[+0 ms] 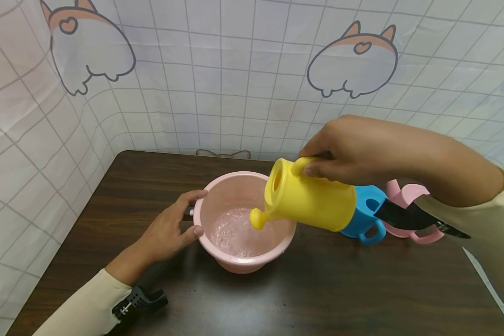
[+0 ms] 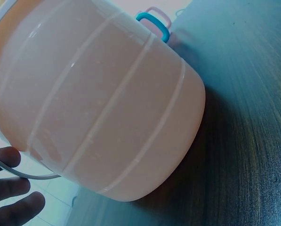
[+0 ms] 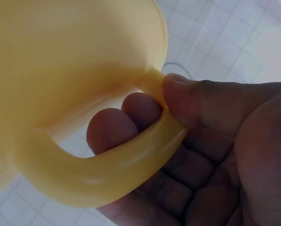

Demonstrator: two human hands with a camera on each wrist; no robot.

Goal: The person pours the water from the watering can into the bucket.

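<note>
The yellow watering can (image 1: 315, 200) hides the left side of the blue watering can (image 1: 358, 225). A dark strap (image 1: 403, 217) and the right sleeve (image 1: 487, 247) cover part of the pink watering can (image 1: 412, 192), and the right forearm (image 1: 441, 161) blocks the far right corner of the table (image 1: 218, 308). I lose its near edge below my head view. I can't tell whether the spout (image 1: 258, 218) is pouring. My left wrist view cuts the left hand (image 1: 164, 235) to fingertips (image 2: 25, 207) and crops the rim of the pink bucket (image 2: 98, 99).
</note>
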